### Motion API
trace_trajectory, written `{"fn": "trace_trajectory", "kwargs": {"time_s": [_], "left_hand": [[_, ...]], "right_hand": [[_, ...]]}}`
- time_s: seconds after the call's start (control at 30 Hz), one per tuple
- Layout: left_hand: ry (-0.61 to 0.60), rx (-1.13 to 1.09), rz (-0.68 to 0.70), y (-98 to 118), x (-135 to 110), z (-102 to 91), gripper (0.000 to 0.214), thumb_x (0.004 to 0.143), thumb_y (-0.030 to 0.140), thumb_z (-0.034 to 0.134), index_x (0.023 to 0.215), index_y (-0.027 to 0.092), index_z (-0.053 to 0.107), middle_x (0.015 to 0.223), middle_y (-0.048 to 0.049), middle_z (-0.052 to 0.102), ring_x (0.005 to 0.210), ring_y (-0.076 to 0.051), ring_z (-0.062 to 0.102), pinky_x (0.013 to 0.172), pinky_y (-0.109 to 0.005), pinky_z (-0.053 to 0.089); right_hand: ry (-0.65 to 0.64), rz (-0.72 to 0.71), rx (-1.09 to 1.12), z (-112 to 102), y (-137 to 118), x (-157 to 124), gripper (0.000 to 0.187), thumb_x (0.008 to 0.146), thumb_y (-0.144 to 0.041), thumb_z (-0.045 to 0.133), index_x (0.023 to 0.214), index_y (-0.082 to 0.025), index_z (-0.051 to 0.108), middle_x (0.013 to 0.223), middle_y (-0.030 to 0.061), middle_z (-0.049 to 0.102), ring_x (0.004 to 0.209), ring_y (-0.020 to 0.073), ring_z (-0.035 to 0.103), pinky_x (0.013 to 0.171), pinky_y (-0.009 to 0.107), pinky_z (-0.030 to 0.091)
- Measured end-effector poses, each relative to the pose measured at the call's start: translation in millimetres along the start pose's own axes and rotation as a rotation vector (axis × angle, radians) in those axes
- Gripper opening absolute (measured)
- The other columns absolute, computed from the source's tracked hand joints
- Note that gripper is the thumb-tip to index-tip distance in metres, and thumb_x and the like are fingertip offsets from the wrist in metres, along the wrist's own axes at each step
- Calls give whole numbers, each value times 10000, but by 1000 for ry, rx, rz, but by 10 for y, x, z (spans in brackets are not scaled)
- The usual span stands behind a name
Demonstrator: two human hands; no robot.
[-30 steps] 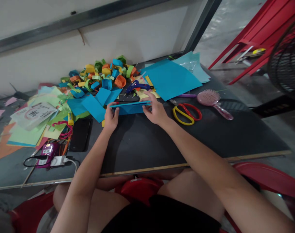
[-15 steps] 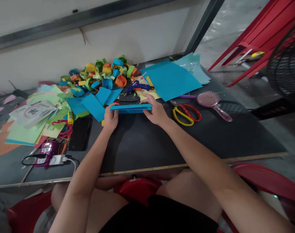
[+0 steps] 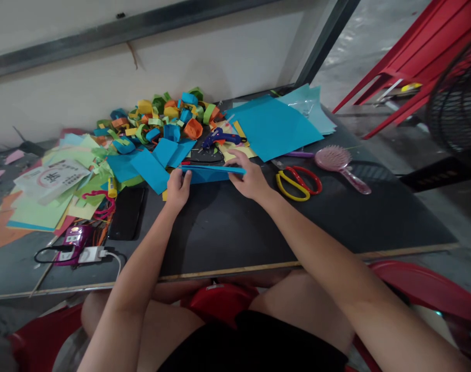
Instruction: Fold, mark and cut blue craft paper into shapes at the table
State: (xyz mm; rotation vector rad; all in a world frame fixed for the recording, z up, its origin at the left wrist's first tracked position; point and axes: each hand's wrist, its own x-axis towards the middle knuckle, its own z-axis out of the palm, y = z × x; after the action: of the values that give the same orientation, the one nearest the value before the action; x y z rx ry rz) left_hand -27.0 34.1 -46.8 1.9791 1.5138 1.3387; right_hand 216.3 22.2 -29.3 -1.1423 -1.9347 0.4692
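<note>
Between my hands is a folded sheet of blue paper [image 3: 210, 175], held just above the dark tabletop with its long folded edge running sideways. My left hand [image 3: 178, 188] grips its left end, thumb toward the paper's near side. At the right end my right hand [image 3: 247, 177] pinches the paper, its index finger stretched over the top. Beyond the paper lies a blue glue gun [image 3: 223, 137]. Cut blue paper pieces [image 3: 152, 169] lie just left of my left hand. Scissors [image 3: 297, 183] with red and yellow handles rest right of my right hand.
A pile of coloured paper rings [image 3: 165, 119] sits by the wall. Large blue sheets [image 3: 276, 126] lie at the back right, a pink hairbrush [image 3: 338, 161] nearer. At left are loose papers [image 3: 41, 201], a black phone [image 3: 126, 213] and a purple device [image 3: 74, 245] with cables.
The folded paper has tilted and shifted slightly right, its left end slanting down more between the hands. My left hand's thumb has moved a little along it.
</note>
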Motion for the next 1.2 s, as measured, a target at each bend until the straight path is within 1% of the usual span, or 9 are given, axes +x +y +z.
{"fn": "trace_trajectory", "kwargs": {"time_s": [0.1,0.2,0.27,0.37,0.53,0.63,0.87,1.0,1.2], "left_hand": [[13,7,-3,26,3,-9,465,937,593,432,666,223,355,676,7,394,663,-153,439,661,-309,393],[-18,1,21,84,14,-35,513,920,665,385,663,225,320,683,4,376,671,-158,420,659,-314,367],[-36,-1,47,120,24,-50,542,906,704,354,658,226,297,681,1,365,672,-161,410,648,-318,343],[-43,3,77,147,39,-55,556,900,725,323,657,227,279,674,2,352,668,-164,400,632,-320,314],[-39,16,107,115,50,-39,545,919,704,308,658,227,272,660,9,340,648,-158,392,618,-315,312],[-29,18,103,86,51,-30,546,915,709,301,659,229,266,655,10,340,638,-158,397,604,-314,320],[-17,7,103,66,51,-18,557,903,722,314,653,226,281,652,10,347,634,-153,403,595,-307,320],[-41,2,111,59,47,-19,543,917,697,326,653,223,321,643,8,367,621,-153,416,580,-302,329],[-34,-2,113,54,36,-32,529,920,681,348,659,221,346,644,6,384,629,-157,438,593,-307,350]], "right_hand": [[-14,11,-4,-2,-31,-2,620,833,-199,523,1425,-264,350,1118,82,695,858,237,671,755,400,545],[-5,10,7,1,-40,-3,598,854,-238,521,1429,-261,360,1105,81,696,807,223,662,738,393,544],[19,40,-5,2,-35,-1,586,872,-273,509,1440,-257,365,1075,81,697,736,207,647,710,385,542],[33,99,-57,-3,-28,4,572,896,-342,482,1447,-223,384,968,89,689,623,194,601,628,372,520],[-1,103,-81,-15,-26,5,470,913,-397,465,1326,-177,509,711,54,613,620,220,588,610,366,484],[5,109,-108,-8,-19,-1,433,904,-428,477,1243,-172,562,631,33,561,593,219,568,582,357,461],[35,81,-122,6,-5,-9,425,897,-436,493,1242,-197,558,609,24,542,565,218,556,540,352,450],[17,90,-124,-1,-12,-5,423,907,-418,486,1266,-203,549,605,19,538,549,217,551,546,357,454],[38,67,-128,-4,16,2,279,905,-353,501,1108,-194,606,607,18,526,534,197,518,549,336,430]]}}
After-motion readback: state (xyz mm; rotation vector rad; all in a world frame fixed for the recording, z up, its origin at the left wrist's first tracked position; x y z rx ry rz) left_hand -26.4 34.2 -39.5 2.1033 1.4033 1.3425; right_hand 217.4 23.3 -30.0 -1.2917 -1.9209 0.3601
